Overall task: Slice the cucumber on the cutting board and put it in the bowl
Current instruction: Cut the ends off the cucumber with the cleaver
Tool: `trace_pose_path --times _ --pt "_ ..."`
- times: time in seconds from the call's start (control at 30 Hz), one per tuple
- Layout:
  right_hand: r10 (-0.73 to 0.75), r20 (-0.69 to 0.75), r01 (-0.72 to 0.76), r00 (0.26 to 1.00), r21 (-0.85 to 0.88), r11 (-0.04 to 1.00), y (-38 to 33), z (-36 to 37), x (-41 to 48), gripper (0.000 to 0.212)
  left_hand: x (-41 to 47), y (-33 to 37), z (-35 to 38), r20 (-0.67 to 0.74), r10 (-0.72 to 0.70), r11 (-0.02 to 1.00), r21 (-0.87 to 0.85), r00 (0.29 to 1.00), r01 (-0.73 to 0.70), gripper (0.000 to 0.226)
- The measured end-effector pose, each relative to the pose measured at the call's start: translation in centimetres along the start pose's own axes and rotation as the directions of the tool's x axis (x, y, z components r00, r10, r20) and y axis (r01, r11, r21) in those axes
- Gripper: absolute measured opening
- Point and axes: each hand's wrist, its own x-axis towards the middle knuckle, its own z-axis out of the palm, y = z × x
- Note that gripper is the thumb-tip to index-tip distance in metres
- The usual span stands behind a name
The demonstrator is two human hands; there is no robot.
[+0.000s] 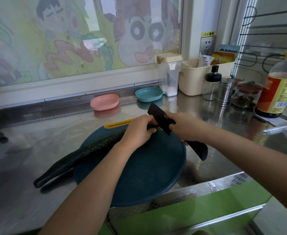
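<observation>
We note left hand (137, 129) gripping cucumber (81, 154) on cutting board (147, 175) | right hand (183, 128) gripping black knife (161, 118), blade at cucumber's end

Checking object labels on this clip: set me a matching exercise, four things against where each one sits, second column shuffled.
Things:
1. cucumber
2. knife
3. pink bowl
4. dark sauce bottle

Places:
a. far right of the counter
b. gripped by the right hand
c. lying across the cutting board, held by the left hand
d. behind the board, left of the teal bowl

Pairs: 1-c, 2-b, 3-d, 4-a
</observation>
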Motion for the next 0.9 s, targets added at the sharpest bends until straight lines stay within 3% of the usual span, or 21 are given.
trace_pose_path --times 0.9 --pt "-0.007 0.021 0.008 1.000 -0.038 0.999 -0.2 1.5 -0.4 0.051 -0.4 0.0 -0.4 0.020 0.039 0.999 0.026 0.999 -0.039 0.021"
